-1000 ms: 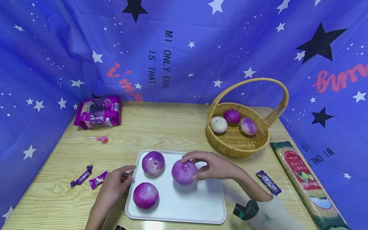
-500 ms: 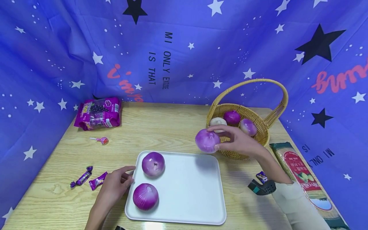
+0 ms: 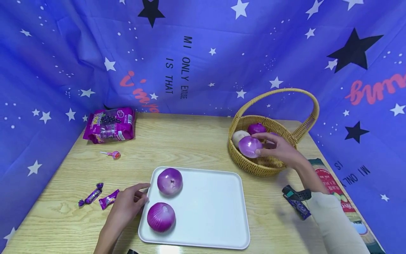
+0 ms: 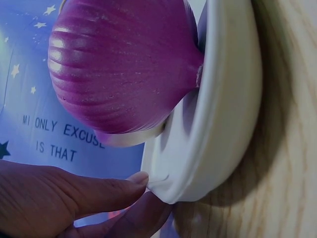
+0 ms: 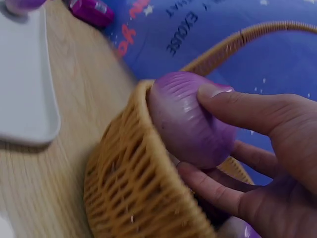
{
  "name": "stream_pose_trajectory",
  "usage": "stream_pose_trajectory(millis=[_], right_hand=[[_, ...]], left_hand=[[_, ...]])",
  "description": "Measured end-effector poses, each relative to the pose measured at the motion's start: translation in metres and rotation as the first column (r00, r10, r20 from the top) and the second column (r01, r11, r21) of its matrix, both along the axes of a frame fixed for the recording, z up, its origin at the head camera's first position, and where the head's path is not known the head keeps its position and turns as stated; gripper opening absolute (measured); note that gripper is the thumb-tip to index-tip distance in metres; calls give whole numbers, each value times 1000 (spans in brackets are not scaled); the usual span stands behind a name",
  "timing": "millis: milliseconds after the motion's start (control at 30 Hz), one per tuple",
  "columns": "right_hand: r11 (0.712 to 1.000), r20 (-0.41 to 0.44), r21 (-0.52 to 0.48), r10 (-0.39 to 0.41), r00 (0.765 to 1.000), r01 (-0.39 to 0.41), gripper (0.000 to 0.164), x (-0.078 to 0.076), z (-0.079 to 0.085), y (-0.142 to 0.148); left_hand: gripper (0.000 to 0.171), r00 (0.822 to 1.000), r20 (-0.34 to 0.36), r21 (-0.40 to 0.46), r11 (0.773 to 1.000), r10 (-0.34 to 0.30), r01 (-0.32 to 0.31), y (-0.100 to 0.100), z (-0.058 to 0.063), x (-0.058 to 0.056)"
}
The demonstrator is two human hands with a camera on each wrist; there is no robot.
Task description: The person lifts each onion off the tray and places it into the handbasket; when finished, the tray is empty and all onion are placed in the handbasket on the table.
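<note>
My right hand (image 3: 276, 148) holds a light purple onion (image 3: 250, 146) between thumb and fingers, over the front left of the wicker basket (image 3: 242, 164). In the right wrist view this onion (image 5: 185, 119) overlaps the basket's rim. A white onion (image 3: 238, 137) and a dark purple onion (image 3: 256, 128) lie in the basket; another purple one is mostly hidden behind my hand. My left hand (image 3: 127, 204) pinches the left edge of the white tray (image 3: 212, 211), with the thumb (image 4: 119, 191) at its rim. Two purple onions, a rear one (image 3: 170, 181) and a front one (image 3: 161, 217), sit on the tray.
At the back left lies a purple candy bag (image 3: 109, 125), with a lollipop (image 3: 112, 154) before it. Two wrapped candies (image 3: 109, 199) lie left of my left hand. A blue-wrapped bar (image 3: 298, 208) and a long noodle package (image 3: 326, 183) lie partly under my right arm. The basket handle (image 3: 285, 90) arches high.
My right hand has carried the light purple onion up off the tray, rightward and away from me, to over the basket. The left hand stays at the tray's edge.
</note>
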State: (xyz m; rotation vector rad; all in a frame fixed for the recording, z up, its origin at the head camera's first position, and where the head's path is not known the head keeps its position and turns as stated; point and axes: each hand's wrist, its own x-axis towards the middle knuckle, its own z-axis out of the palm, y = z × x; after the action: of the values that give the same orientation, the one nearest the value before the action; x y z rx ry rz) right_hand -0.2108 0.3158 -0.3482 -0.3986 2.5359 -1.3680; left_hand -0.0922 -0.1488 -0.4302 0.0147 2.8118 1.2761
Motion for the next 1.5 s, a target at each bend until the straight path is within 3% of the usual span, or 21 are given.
stream_pose_trajectory(millis=[233, 467, 633, 933, 1200, 1500], right_hand=[[998, 38, 51, 41, 998, -43, 52, -10, -30, 20], [981, -31, 172, 101, 994, -94, 46, -16, -40, 17], [979, -1, 182, 89, 996, -87, 46, -15, -46, 15], [986, -4, 139, 96, 995, -95, 48, -13, -42, 13], [993, 61, 70, 86, 994, -90, 51, -10, -35, 18], [995, 12, 76, 60, 998, -61, 45, -4, -18, 19]], left_hand=[[37, 1000, 3, -6, 1000, 6, -6, 1, 2, 0], [38, 1000, -6, -13, 1000, 6, -7, 1, 1, 1], [38, 1000, 13, -11, 1000, 11, -11, 2, 0, 3], [38, 1000, 7, -10, 1000, 12, -12, 3, 1, 2], [38, 1000, 14, -5, 1000, 11, -11, 3, 3, 1], [38, 1000, 27, 12, 1000, 6, -6, 2, 3, 1]])
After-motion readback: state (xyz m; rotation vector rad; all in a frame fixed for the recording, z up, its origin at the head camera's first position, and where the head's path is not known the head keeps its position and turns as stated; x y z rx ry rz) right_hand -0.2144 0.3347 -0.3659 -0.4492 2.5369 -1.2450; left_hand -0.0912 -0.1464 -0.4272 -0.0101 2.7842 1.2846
